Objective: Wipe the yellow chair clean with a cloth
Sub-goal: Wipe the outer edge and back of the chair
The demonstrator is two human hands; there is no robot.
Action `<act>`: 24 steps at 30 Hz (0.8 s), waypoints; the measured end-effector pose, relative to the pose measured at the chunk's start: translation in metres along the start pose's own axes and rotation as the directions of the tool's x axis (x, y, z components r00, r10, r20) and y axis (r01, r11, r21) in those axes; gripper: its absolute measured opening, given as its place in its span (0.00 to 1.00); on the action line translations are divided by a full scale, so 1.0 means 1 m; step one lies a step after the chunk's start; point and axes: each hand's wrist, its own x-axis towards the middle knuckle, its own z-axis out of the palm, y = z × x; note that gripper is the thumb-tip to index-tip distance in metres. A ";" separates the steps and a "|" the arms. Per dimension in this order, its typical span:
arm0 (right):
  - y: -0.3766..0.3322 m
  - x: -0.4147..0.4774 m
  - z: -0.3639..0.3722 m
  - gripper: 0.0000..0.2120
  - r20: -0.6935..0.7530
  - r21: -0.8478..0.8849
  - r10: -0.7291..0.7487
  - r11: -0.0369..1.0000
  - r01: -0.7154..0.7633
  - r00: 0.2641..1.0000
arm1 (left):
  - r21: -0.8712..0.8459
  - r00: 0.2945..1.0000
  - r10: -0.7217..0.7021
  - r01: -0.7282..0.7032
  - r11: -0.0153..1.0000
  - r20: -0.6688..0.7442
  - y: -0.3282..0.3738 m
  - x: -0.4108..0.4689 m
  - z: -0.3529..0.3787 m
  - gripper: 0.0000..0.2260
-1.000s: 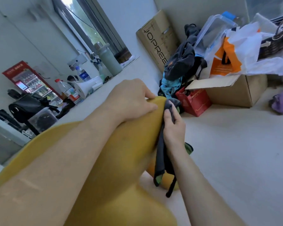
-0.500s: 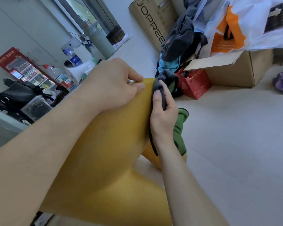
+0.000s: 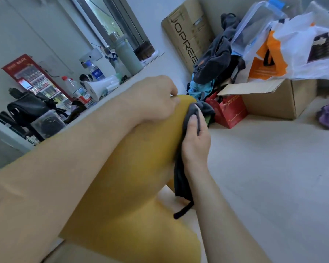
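The yellow chair (image 3: 133, 183) fills the lower middle of the view, its curved back edge rising toward the centre. My left hand (image 3: 156, 99) grips the top of that edge. My right hand (image 3: 196, 141) presses a dark grey cloth (image 3: 180, 179) with a green side against the right side of the edge. The cloth wraps over the top near my fingertips and hangs down below my wrist, ending in a dark strip. My left forearm hides much of the chair's left part.
An open cardboard box (image 3: 273, 99) with plastic bags, a red paper bag (image 3: 228, 111) and piled clothes (image 3: 215, 59) stand on the floor at the back right. A ledge at the left carries bottles, a white megaphone (image 3: 99, 88) and a black bag (image 3: 27, 107). Pale floor lies to the right.
My right hand has slid the cloth along the chair's edge, down and back up near the top. The green part of the cloth is now mostly hidden. My left hand keeps its grip.
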 end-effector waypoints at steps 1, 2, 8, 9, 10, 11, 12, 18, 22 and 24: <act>0.006 0.006 -0.004 0.18 0.004 0.020 0.103 0.994 -0.103 0.995 | 0.024 0.999 -0.024 0.023 0.999 0.024 -0.005 -0.009 -0.001 0.19; 0.009 0.007 -0.006 0.18 0.012 0.029 0.159 0.987 -0.159 0.987 | 0.062 0.998 -0.055 0.054 0.997 0.015 -0.010 -0.018 0.000 0.21; -0.029 -0.062 0.015 0.21 0.074 -0.026 -0.291 0.956 0.293 0.954 | 0.077 0.976 -0.099 0.116 0.990 -0.195 -0.014 -0.019 0.013 0.15; -0.032 -0.058 0.017 0.21 0.079 -0.033 -0.339 0.939 0.342 0.938 | 0.062 0.977 -0.090 0.104 0.993 -0.191 -0.012 -0.012 0.012 0.16; -0.033 -0.049 0.018 0.22 0.081 -0.048 -0.357 0.931 0.362 0.930 | 0.055 0.980 -0.076 0.087 0.995 -0.183 -0.010 -0.006 0.011 0.16; -0.030 -0.039 0.016 0.21 0.066 -0.047 -0.352 0.934 0.355 0.934 | 0.050 0.985 -0.059 0.068 0.996 -0.164 -0.009 -0.002 0.009 0.16; -0.026 -0.027 0.014 0.20 0.031 -0.037 -0.303 0.952 0.304 0.953 | 0.035 0.991 -0.048 0.052 0.998 -0.128 -0.008 0.000 0.006 0.16; -0.017 0.004 -0.001 0.19 0.053 0.060 0.185 0.980 -0.188 0.981 | -0.096 0.999 -0.030 0.027 0.995 -0.031 -0.010 -0.021 0.004 0.16; -0.052 -0.050 0.016 0.20 0.182 0.167 -0.164 0.977 0.134 0.970 | -0.166 0.995 -0.051 0.037 0.985 -0.083 -0.008 -0.014 0.005 0.13; -0.053 -0.060 0.020 0.21 0.190 0.221 -0.249 0.953 0.206 0.950 | -0.244 0.997 -0.032 0.015 0.970 -0.063 -0.010 -0.013 0.003 0.11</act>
